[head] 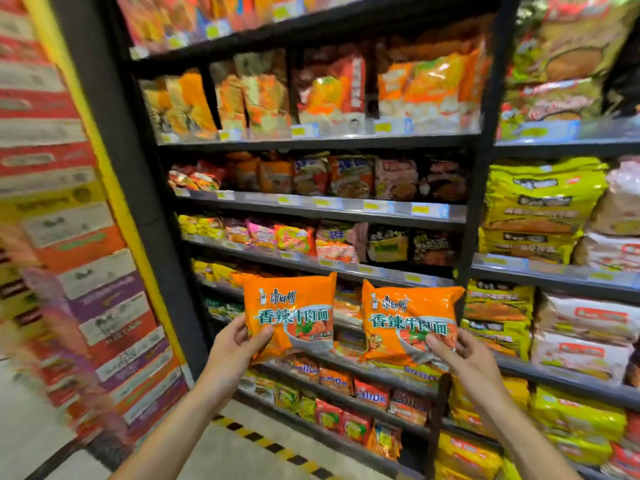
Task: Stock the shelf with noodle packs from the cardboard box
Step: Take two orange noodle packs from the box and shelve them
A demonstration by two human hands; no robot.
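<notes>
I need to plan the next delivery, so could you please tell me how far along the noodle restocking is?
Done: the shelves already look well filled with packs. In hand: the left hand holds one orange noodle pack and the right hand holds a second orange pack, both raised in front of the shelving, not yet placed. Left: shelving these two; the cardboard box is out of view, so what remains in it cannot be told.

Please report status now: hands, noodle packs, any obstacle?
Left hand holds one orange pack. Right hand holds second orange pack. Both raised before shelf. Nothing blocking.
</notes>
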